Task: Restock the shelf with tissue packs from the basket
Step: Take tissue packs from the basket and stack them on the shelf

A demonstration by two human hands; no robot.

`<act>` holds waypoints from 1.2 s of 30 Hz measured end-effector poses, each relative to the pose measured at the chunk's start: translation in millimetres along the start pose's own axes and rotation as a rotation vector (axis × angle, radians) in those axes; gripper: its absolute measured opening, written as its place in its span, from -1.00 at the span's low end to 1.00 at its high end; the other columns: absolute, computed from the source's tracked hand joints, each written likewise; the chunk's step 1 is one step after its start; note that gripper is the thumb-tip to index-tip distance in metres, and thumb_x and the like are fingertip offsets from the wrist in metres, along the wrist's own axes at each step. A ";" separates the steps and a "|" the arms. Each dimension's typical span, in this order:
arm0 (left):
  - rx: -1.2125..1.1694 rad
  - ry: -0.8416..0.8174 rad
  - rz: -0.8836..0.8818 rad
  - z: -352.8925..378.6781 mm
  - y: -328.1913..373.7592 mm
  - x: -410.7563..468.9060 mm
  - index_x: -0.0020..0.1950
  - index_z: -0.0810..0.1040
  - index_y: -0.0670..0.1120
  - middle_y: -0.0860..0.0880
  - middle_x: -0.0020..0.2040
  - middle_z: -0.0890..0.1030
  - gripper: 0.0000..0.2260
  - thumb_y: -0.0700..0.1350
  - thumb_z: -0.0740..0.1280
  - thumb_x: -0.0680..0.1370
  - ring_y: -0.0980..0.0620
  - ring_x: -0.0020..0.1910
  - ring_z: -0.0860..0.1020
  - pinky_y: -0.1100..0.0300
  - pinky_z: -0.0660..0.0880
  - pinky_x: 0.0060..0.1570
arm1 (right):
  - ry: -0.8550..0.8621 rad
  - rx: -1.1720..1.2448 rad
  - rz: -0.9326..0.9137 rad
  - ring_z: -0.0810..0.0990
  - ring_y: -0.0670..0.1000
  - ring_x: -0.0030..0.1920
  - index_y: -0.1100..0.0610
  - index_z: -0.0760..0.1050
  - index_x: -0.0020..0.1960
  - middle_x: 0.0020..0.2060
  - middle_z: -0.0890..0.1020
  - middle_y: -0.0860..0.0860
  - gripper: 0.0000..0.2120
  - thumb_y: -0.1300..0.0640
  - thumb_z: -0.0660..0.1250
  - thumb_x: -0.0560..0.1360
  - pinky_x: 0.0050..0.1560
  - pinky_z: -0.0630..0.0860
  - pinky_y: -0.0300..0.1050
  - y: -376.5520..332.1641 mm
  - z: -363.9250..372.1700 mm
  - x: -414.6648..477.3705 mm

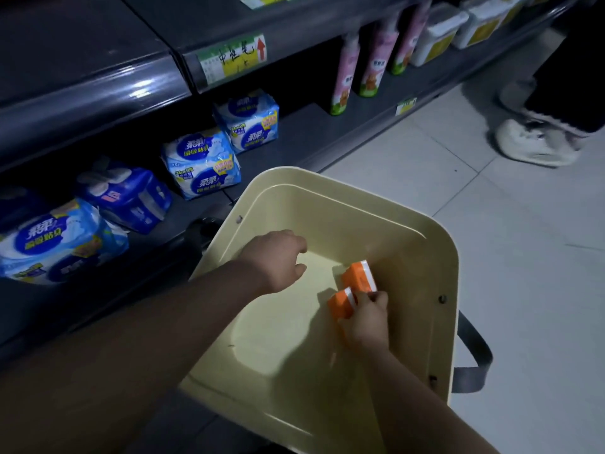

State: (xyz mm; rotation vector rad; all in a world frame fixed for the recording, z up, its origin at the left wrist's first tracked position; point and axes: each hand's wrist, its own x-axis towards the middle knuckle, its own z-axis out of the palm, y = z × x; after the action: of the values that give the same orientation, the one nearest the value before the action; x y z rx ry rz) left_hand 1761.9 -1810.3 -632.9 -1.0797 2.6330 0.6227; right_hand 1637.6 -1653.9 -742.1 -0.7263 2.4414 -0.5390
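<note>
Basket (pixel 453 257): cream plastic tub on the floor, pushed close against the front edge of the bottom shelf, so a pack has only a short way to travel up and to the left. It is almost bare inside.
Near tissue pack (pixel 339 301): orange with a white band, inside the basket toward its right wall, tilted in the right hand.
Far tissue pack (pixel 358 276): same kind, just behind the near one. It seems to rest on the basket's bottom.
Right hand (pixel 366 317): fingers (pixel 371 296) clenched on the near pack from its right side. Whether they also catch the far pack I cannot tell.
Left hand (pixel 276 260): hangs over the basket's left side, fingers loosely curled and released, grasping nothing that shows. It is probably placed to take the second pack.
Bottom shelf (pixel 294 139): dark, with blue-and-white soft packs (pixel 203 165) lined along its left part. The bare stretch between them and the pink bottles (pixel 343 77) looks like the best room.
Edges: a lifted pack must first clear the basket's rim. The shelf lip with the price label (pixel 229 60) overhangs, so a low, flat entry seems wise.
Tiled floor (pixel 491 240): open to the right. A grey handle (pixel 474 355) hangs off the basket's right side, and another person's white shoe (pixel 533 145) is well apart.
</note>
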 end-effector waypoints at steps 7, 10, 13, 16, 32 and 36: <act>-0.059 -0.142 -0.008 23.4 -7.5 2.8 0.37 0.40 0.01 0.00 0.30 0.44 -0.61 -0.06 0.32 0.54 -0.01 0.26 0.44 0.15 0.39 0.23 | -0.089 -0.083 -0.092 0.39 0.06 0.18 0.07 0.55 0.12 0.22 0.25 0.01 -0.74 0.17 0.35 0.43 0.30 0.39 -0.06 -1.8 -7.7 5.7; -0.098 -0.178 0.017 30.1 -6.6 2.2 0.41 0.34 0.01 0.00 0.33 0.41 -0.50 -0.14 0.38 0.49 0.00 0.25 0.45 0.17 0.39 0.22 | -0.235 0.115 -0.156 0.49 -0.03 0.06 0.04 0.59 0.08 0.11 0.46 -0.02 -0.67 0.28 0.44 0.35 0.13 0.42 -0.19 -13.6 -21.4 3.2; -0.205 -0.197 0.039 34.2 -3.7 2.2 0.47 0.27 0.02 0.02 0.39 0.38 -0.32 -0.16 0.47 0.41 0.02 0.31 0.41 0.20 0.37 0.25 | -0.392 0.257 -0.171 0.55 -0.10 -0.14 0.04 0.60 -0.02 -0.15 0.61 -0.06 -0.67 0.37 0.47 0.31 -0.11 0.43 -0.32 -27.3 -35.5 3.5; -0.322 -0.221 0.008 38.9 -1.6 2.9 0.37 0.40 0.01 0.01 0.26 0.51 -0.39 -0.16 0.52 0.36 0.00 0.19 0.49 0.15 0.46 0.14 | -0.445 0.349 -0.185 0.51 -0.09 -0.18 0.08 0.57 -0.05 -0.20 0.58 -0.03 -0.65 0.42 0.49 0.28 -0.16 0.43 -0.35 -36.0 -42.5 6.9; -0.158 0.231 -0.085 28.3 -44.1 -26.4 0.27 0.40 0.08 -0.01 0.06 0.42 -0.63 -0.02 0.37 0.48 -0.10 -0.04 0.53 0.06 0.50 -0.05 | -0.190 -0.119 0.152 0.52 0.22 0.19 0.23 0.30 0.23 0.16 0.54 0.21 -0.58 0.12 0.36 0.47 0.11 0.46 -0.02 -9.9 -2.2 57.2; -0.151 0.300 -0.089 15.7 -38.8 -32.1 0.24 0.43 -0.03 -0.07 0.09 0.45 -0.64 -0.01 0.36 0.48 -0.14 0.01 0.53 0.02 0.48 0.01 | -0.182 -0.001 0.020 0.61 0.18 0.04 0.18 0.48 0.06 -0.03 0.64 0.14 -0.74 0.18 0.38 0.39 -0.03 0.49 -0.08 -18.6 -9.9 46.9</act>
State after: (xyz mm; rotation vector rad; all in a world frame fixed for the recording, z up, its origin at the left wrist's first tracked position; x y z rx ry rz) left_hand 1812.7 -1808.1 -646.7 -1.4280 2.8026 0.6990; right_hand 1605.3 -1694.0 -742.5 -0.7176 2.2775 -0.4434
